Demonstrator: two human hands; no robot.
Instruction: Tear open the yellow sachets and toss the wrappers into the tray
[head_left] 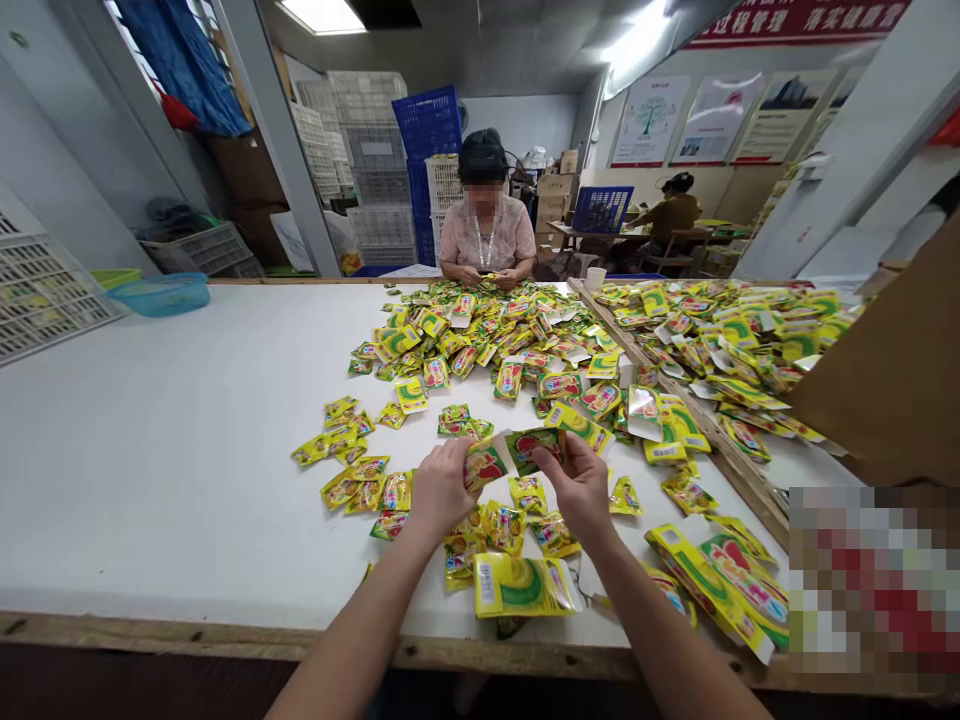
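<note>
While the left hand (442,488) clamps its grip on a yellow sachet (486,463), the right hand (581,485) pinches a darker sachet (534,448).

Bright yellow sachets (521,587) printed with green swooshes and red fruit shapes, all over a plain white desk (150,450) with a brown wooden edge (300,630). Pale blue basin (161,295), royal-blue crates (427,122), white crates (367,170). Across the desk, a pink patterned blouse (487,235); overhead, a red banner (795,20) with pale characters.
</note>
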